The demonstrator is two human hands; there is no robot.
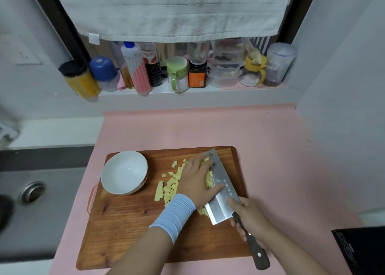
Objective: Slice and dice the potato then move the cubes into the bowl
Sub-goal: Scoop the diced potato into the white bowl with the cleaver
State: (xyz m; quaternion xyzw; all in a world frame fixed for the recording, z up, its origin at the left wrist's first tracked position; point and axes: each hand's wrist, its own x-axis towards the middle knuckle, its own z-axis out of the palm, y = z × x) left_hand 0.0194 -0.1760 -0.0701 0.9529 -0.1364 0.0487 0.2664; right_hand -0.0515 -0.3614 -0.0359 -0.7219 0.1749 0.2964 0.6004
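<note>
Yellow potato cubes [169, 186] lie in a loose pile in the middle of the wooden cutting board [129, 229]. My left hand [196, 179] lies over the pile with fingers fairly straight, pressing cubes against the flat side of a cleaver [221, 189]. My right hand [250, 218] grips the cleaver's dark handle; the blade is tilted, with some cubes on its face. An empty white bowl [124, 171] stands on the board's far left corner, apart from both hands.
The board lies on a pink counter [270, 149]. A steel sink [31, 201] is at the left. Jars and bottles [177, 72] line the back ledge under a hanging towel. A black object [362, 249] sits at the counter's near right.
</note>
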